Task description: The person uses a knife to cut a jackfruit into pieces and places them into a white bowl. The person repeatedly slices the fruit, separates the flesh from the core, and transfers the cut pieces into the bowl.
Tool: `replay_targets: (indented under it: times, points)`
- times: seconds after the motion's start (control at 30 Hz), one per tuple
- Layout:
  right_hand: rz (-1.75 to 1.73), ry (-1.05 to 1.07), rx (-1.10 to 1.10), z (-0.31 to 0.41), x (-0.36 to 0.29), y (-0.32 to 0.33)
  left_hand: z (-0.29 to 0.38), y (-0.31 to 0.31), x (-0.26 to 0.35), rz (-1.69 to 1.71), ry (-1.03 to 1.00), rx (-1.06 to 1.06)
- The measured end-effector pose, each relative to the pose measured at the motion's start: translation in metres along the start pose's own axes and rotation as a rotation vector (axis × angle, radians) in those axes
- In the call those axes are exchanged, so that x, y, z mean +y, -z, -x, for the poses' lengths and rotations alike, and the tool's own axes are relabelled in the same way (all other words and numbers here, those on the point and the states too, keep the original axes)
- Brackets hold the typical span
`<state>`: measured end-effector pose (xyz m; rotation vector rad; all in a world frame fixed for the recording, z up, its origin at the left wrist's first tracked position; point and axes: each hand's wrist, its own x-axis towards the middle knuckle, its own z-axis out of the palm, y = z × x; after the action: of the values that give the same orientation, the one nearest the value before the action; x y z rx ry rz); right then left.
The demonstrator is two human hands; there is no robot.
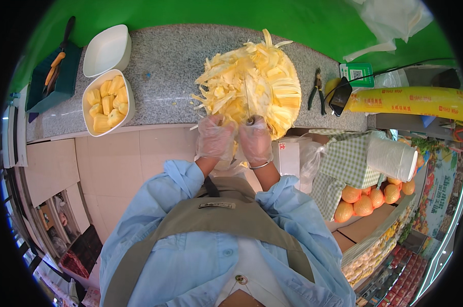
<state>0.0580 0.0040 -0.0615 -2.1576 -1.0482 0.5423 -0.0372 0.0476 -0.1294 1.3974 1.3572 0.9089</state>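
An opened jackfruit (pixel 281 88) lies on the speckled granite counter, its yellow pods and pale fibres spread out. My right hand (pixel 255 139), in a clear plastic glove, is closed around the handle of a thin knife (pixel 247 100). The blade points away from me over the fruit's middle. My left hand (pixel 216 139), gloved likewise, pinches yellow jackfruit flesh at the near edge; its fingertips are partly hidden. To the left, a white plastic tub (pixel 129 111) holds several jackfruit pods (pixel 108 103).
Behind that tub stands another white tub (pixel 107 50). A dark green box (pixel 68 82) with knives sits far left. Right of the fruit lie pliers (pixel 317 91), a phone (pixel 340 96) and a cling-wrap roll (pixel 407 101). Stacked white containers (pixel 391 158) and netted orange fruit (pixel 363 205) are nearer right.
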Motion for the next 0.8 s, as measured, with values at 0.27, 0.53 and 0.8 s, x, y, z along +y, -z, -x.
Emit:
replay_targets:
  times: [0.27, 0.53, 0.8]
  points:
    - [0.044, 0.090, 0.047, -0.002, -0.010, 0.003, -0.010, 0.002, 0.025, -0.123, 0.005, -0.058]
    - [-0.176, 0.167, 0.058, -0.005, 0.020, -0.009, -0.009, 0.017, 0.027, -0.130, -0.106, -0.045]
    - [-0.007, 0.266, 0.091, -0.002, 0.017, -0.004, 0.002, 0.031, 0.007, 0.011, 0.013, -0.190]
